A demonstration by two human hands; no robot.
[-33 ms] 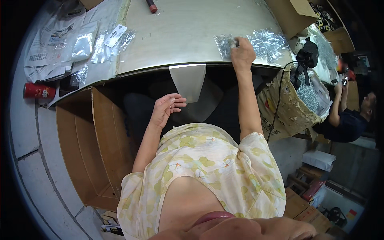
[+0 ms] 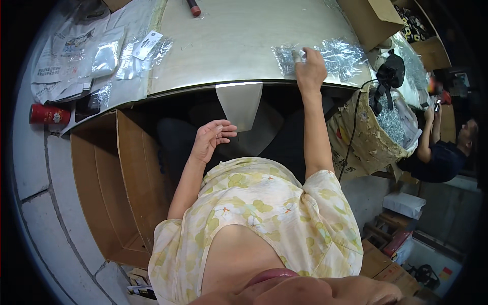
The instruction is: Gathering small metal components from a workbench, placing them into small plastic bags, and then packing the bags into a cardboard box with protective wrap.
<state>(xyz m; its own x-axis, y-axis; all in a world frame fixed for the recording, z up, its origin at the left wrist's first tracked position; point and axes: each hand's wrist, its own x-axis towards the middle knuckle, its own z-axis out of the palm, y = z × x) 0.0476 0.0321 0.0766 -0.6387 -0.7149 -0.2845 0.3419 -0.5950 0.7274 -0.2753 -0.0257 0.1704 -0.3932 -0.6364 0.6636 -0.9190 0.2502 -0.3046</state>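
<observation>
My right hand (image 2: pixel 311 73) rests at the table's near edge, on a pile of small shiny metal pieces (image 2: pixel 338 56), too fine to name. Its index finger and thumb stand slightly apart, and a greyish cover wraps the thumb tip. I see nothing held between them; the other fingers are curled and partly hidden. Below the table edge hangs a pale tapered chute (image 2: pixel 240 104). Beside its lower end is my left hand (image 2: pixel 209 140), palm turned inward, fingers loosely bent and apart, with nothing visible in it.
An open cardboard box (image 2: pixel 101 188) stands below the table at left, by a red can (image 2: pixel 49 114). Clear plastic bags (image 2: pixel 108 58) lie on the table's left. A dark-red-tipped handle (image 2: pixel 194 9) sits at the back. At right, a worn sack (image 2: pixel 361 127) holds metal pieces; a person (image 2: pixel 442 152) is beyond.
My right hand has shifted slightly right, and its index finger has parted a little from the thumb. The left hand stays in place.
</observation>
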